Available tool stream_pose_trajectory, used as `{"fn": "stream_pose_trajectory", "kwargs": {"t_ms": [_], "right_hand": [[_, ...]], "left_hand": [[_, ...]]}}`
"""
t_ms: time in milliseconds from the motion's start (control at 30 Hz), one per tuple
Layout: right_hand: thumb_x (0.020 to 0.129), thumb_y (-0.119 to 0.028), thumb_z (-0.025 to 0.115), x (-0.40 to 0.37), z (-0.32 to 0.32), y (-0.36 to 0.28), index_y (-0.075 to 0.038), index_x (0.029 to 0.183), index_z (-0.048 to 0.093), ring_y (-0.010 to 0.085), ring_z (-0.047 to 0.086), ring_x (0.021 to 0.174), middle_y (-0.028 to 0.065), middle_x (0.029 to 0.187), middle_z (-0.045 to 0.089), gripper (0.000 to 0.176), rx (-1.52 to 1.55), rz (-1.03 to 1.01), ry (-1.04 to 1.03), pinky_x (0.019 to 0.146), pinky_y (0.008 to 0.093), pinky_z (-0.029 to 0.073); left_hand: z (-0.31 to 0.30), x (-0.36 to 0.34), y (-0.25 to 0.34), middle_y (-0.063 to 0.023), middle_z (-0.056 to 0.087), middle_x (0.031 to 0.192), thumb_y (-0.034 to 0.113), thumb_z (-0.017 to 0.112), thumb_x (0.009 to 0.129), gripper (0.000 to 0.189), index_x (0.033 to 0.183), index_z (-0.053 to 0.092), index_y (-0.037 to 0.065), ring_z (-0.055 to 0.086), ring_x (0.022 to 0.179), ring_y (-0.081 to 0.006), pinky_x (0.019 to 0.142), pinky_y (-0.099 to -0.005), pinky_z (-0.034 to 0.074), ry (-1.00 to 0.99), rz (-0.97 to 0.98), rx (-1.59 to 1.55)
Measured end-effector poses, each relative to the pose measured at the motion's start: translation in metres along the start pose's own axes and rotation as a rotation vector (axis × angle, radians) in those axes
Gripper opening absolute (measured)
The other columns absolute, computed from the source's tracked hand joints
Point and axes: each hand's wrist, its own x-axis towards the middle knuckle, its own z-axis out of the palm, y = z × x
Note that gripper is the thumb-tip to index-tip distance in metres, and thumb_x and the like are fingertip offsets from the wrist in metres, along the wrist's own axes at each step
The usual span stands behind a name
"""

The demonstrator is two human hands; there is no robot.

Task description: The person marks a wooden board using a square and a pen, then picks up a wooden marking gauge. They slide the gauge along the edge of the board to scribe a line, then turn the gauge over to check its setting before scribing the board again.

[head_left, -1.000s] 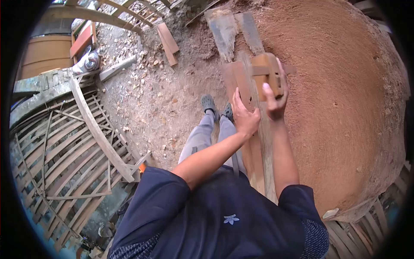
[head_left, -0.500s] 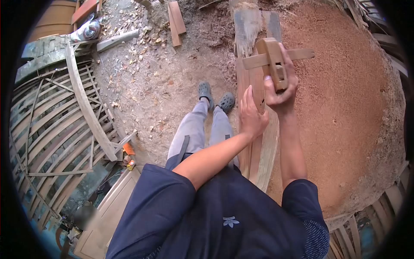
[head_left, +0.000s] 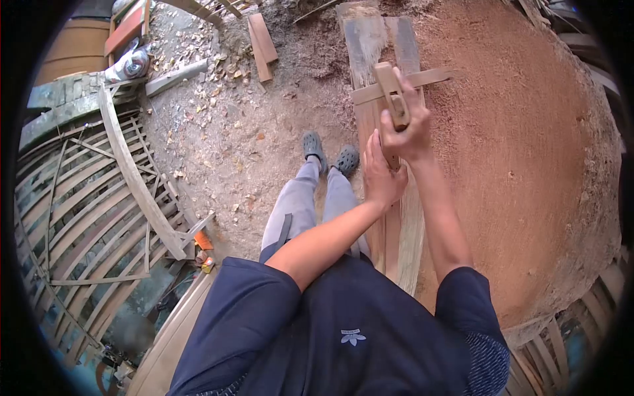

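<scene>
My right hand is closed around a wooden hand plane, a small block with a slot in its top. A flat wooden crossbar runs across under the block and sticks out on both sides. The plane is over a long reddish plank, which lies lengthwise with a paler board along its right side. My left hand rests on the plank just below the plane, fingers stretched forward and thumb apart. What lies under its palm is hidden.
Reddish sawdust covers the ground on the right. Short wood pieces lie ahead. On the left are a curved beam and a slatted wooden frame. Clog-wearing feet stand beside the plank.
The plane and my right hand have shifted left, closer to my left hand. The crossbar has tilted slightly with the plane. The whole view has also shifted a little.
</scene>
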Motion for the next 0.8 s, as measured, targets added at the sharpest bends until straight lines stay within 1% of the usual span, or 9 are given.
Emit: {"fn": "stream_pose_trajectory", "kwargs": {"t_ms": [67, 133, 200, 300, 367, 400, 467, 533, 800], "right_hand": [[0.080, -0.008, 0.059, 0.000, 0.003, 0.010, 0.000, 0.151, 0.044, 0.0324, 0.072, 0.111, 0.0241, 0.132, 0.066, 0.074, -0.013, -0.018, 0.005, 0.096, 0.0415, 0.059], [0.081, -0.011, 0.061, -0.005, 0.002, -0.009, 0.000, 0.149, 0.047, 0.0387, 0.074, 0.097, 0.0230, 0.124, 0.069, 0.071, -0.006, -0.250, 0.213, 0.086, 0.0435, 0.061], [0.082, -0.013, 0.061, -0.010, -0.004, -0.025, 0.000, 0.150, 0.046, 0.0348, 0.074, 0.096, 0.0229, 0.128, 0.067, 0.071, 0.048, -0.226, 0.200, 0.086, 0.0426, 0.060], [0.083, -0.008, 0.060, -0.010, -0.013, -0.036, 0.004, 0.149, 0.045, 0.0322, 0.070, 0.111, 0.0219, 0.134, 0.064, 0.069, 0.189, 0.013, 0.081, 0.098, 0.0404, 0.056], [0.085, -0.009, 0.062, -0.012, -0.015, -0.037, 0.003, 0.147, 0.046, 0.0330, 0.065, 0.118, 0.0207, 0.134, 0.061, 0.066, 0.648, 0.241, 0.271, 0.106, 0.0425, 0.051], [0.085, -0.009, 0.062, -0.013, -0.021, -0.043, 0.003, 0.147, 0.046, 0.0330, 0.065, 0.118, 0.0207, 0.134, 0.061, 0.066, 0.644, 0.238, 0.263, 0.106, 0.0425, 0.051], [0.088, -0.012, 0.062, -0.016, -0.039, -0.060, 0.004, 0.146, 0.045, 0.0357, 0.061, 0.125, 0.0209, 0.136, 0.059, 0.063, 1.258, 0.517, 0.237, 0.112, 0.0471, 0.045], [0.090, -0.017, 0.059, -0.021, -0.043, -0.063, 0.006, 0.146, 0.042, 0.0395, 0.062, 0.124, 0.0232, 0.136, 0.058, 0.064, 1.172, 0.545, 0.236, 0.110, 0.0504, 0.049], [0.090, -0.017, 0.056, -0.027, -0.035, -0.038, 0.010, 0.145, 0.040, 0.0456, 0.062, 0.123, 0.0304, 0.136, 0.056, 0.063, 1.805, 0.698, 0.052, 0.109, 0.0554, 0.052]], "left_hand": [[0.001, 0.007, 0.002, -0.0288, 0.042, 0.149, 0.009, 0.073, 0.075, 0.093, 0.154, 0.027, -0.006, 0.042, 0.136, -0.0467, 0.117, -0.0504, 0.034, 0.029, 0.021, 0.007], [0.000, 0.003, 0.001, -0.0289, 0.042, 0.148, 0.009, 0.072, 0.076, 0.090, 0.153, 0.028, -0.007, 0.042, 0.136, -0.0466, 0.117, -0.0501, 0.033, 0.023, 0.053, 0.012], [0.001, 0.000, -0.001, -0.0287, 0.042, 0.149, 0.011, 0.073, 0.077, 0.091, 0.154, 0.027, -0.007, 0.041, 0.138, -0.0463, 0.118, -0.0497, 0.033, -0.033, -0.039, 0.013], [-0.001, 0.005, 0.006, -0.0282, 0.041, 0.151, 0.011, 0.073, 0.077, 0.092, 0.155, 0.026, -0.006, 0.040, 0.139, -0.0458, 0.119, -0.0493, 0.031, -0.005, -0.019, 0.025], [-0.001, 0.001, 0.007, -0.0277, 0.039, 0.152, 0.010, 0.073, 0.076, 0.094, 0.156, 0.025, -0.004, 0.039, 0.141, -0.0450, 0.121, -0.0488, 0.031, 0.004, -0.071, 0.071], [-0.001, 0.000, 0.007, -0.0277, 0.039, 0.152, 0.010, 0.073, 0.076, 0.094, 0.156, 0.025, -0.004, 0.039, 0.141, -0.0450, 0.121, -0.0488, 0.031, 0.010, -0.074, 0.064], [-0.002, 0.002, 0.008, -0.0275, 0.038, 0.153, 0.009, 0.073, 0.076, 0.095, 0.157, 0.025, -0.002, 0.039, 0.141, -0.0444, 0.121, -0.0479, 0.031, 0.017, -0.061, 0.057], [-0.002, 0.001, 0.008, -0.0274, 0.038, 0.153, 0.009, 0.073, 0.075, 0.095, 0.157, 0.025, -0.003, 0.039, 0.141, -0.0443, 0.121, -0.0478, 0.032, 0.021, -0.066, 0.049], [0.000, 0.001, 0.005, -0.0274, 0.039, 0.151, 0.010, 0.074, 0.077, 0.092, 0.155, 0.026, -0.003, 0.041, 0.140, -0.0441, 0.120, -0.0481, 0.033, 0.037, -0.040, 0.070]]}}
